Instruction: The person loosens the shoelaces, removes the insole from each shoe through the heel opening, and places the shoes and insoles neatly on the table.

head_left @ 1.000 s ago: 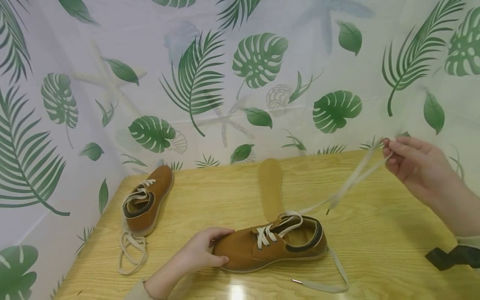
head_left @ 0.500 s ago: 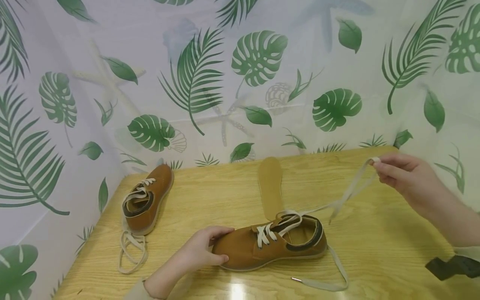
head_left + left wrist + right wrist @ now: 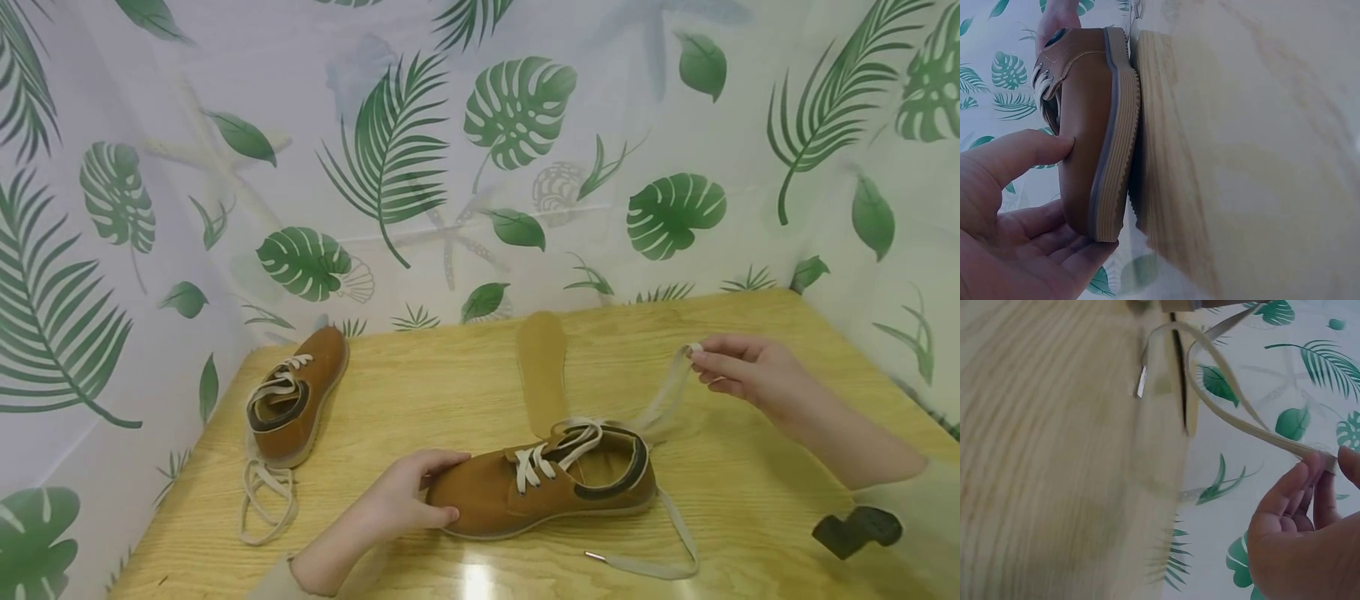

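A brown lace-up shoe (image 3: 540,492) lies on its sole on the wooden table, toe to the left, its cream lace crossed over the front. My left hand (image 3: 408,496) grips its toe, thumb on the near side and fingers round the far side; the left wrist view shows the thumb on the upper (image 3: 1088,137). Off to the right and above the table, my right hand (image 3: 742,367) pinches a looped stretch of the shoelace (image 3: 1241,425) between thumb and fingers. The lace's metal-tipped end (image 3: 1141,381) hangs free. The other lace end (image 3: 645,568) lies on the table in front of the heel.
A second brown shoe (image 3: 300,408) stands at the back left, its lace (image 3: 266,500) looped on the table behind its heel. A tan insole (image 3: 542,375) lies beyond the gripped shoe. A leaf-patterned sheet (image 3: 450,167) covers the wall behind the wooden table (image 3: 420,392).
My right hand has moved left and down toward the shoe, and the pinched lace has gone from stretched to slacker. The left hand and the shoe stay where they were.
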Available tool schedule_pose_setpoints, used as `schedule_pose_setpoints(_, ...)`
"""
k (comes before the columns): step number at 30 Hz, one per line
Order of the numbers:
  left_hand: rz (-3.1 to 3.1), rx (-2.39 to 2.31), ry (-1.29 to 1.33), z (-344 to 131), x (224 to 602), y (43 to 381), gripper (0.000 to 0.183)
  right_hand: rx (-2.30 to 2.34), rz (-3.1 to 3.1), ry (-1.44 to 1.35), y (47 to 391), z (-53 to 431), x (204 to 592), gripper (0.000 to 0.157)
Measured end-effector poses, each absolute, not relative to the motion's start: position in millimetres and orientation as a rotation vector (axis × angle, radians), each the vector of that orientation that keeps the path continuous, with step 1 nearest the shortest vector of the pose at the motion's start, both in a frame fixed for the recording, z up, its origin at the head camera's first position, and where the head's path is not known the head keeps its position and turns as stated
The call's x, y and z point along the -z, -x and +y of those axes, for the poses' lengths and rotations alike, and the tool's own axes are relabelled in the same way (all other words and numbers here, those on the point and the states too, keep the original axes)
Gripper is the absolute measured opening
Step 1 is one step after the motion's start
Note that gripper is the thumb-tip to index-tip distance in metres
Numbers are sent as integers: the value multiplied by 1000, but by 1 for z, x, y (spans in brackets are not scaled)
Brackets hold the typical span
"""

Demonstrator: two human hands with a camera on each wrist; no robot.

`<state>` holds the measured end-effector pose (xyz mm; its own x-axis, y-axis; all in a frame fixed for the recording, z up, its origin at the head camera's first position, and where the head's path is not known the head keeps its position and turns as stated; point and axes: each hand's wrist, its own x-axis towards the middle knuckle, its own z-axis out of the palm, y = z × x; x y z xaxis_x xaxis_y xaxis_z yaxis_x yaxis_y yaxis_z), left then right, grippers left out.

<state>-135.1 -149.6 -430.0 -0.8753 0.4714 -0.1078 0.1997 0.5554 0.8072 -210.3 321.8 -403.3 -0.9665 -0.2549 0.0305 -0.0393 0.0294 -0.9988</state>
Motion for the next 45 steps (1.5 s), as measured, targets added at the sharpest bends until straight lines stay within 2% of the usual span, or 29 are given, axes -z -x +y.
schedule_pose_setpoints(5, 2473, -1240, -553, -150, 431, 136, 65, 1637, 2468, 255, 211, 314, 407, 14)
schedule_pose_setpoints(6, 2471, -1242, -551, -150, 431, 136, 65, 1589, 2498, 250, 211, 313, 407, 14)
schedule_pose_setpoints(11, 2468, -1244, -549, -150, 432, 137, 65, 1473, 2545, 279, 211, 307, 409, 32)
schedule_pose_setpoints(22, 2462, -1239, -542, -151, 433, 137, 65, 1246, 2622, 332, 206, 301, 412, 36)
schedule_pose_setpoints(27, 2459, -1243, -538, -150, 431, 137, 64, 1142, 2721, 387, 204, 292, 405, 31)
schedule_pose_setpoints(38, 2451, -1250, -539, -150, 430, 137, 64, 1265, 2586, 631, 192, 252, 392, 17)
schedule_pose_setpoints(45, 2444, -1252, -523, -149, 429, 137, 64, 1288, 2531, 739, 188, 236, 392, 15)
